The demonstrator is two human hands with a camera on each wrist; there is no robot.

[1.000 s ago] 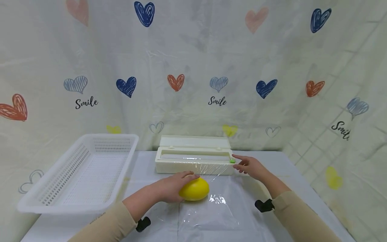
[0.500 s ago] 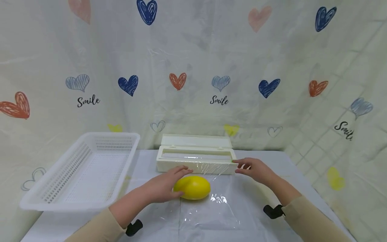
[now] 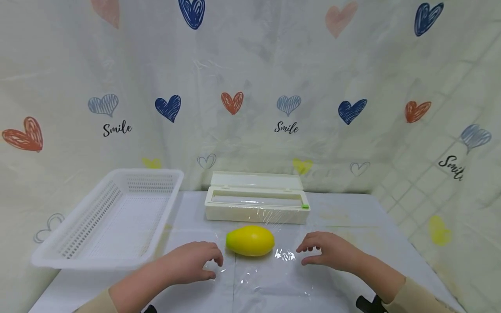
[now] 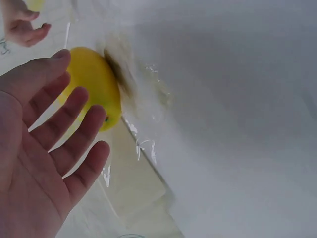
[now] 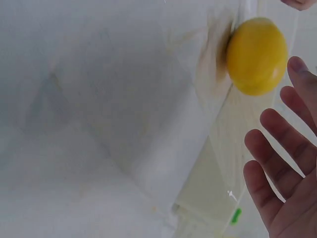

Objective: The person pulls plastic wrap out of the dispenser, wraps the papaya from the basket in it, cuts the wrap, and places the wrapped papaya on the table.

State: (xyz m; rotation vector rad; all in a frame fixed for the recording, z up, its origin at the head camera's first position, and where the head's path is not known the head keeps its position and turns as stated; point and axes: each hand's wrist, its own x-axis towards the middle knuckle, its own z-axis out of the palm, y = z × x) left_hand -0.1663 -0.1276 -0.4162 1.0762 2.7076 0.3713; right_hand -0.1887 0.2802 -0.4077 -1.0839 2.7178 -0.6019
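So you've got a fair bit around your workspace. The cream wrap dispenser (image 3: 256, 214) sits right behind the yellow fruit (image 3: 251, 241), so that's what blocks the far side. Its lid (image 3: 256, 180) is flipped up at the back and there's a green slider (image 3: 305, 206) at the right end of the front edge. Clear film (image 3: 270, 282) runs out over the front of the box and down across the white table (image 3: 344, 217) toward you, and the fruit looks to be lying on it, on its side, greenish end pointing left. Off to your left, a white plastic basket (image 3: 94, 263) takes up that side, near your forearm. Behind everything hangs a printed curtain (image 3: 250, 61).

Grip-wise, neither hand is holding anything. Your left hand (image 3: 192, 262) is just left of the fruit, fingers loosely bent, and your right hand (image 3: 330, 252) is off to its right, same relaxed shape. Both are apart from it, and both wrist cams agree.

Headcount: one fruit, one dispenser with one lid and one slider, one basket. Two hands, two beige sleeves (image 3: 415, 295), two black wrist mounts (image 3: 369, 304), the left one mostly cut off by the frame. On the curtain I get three "Smile" prints and four dark blue hearts.
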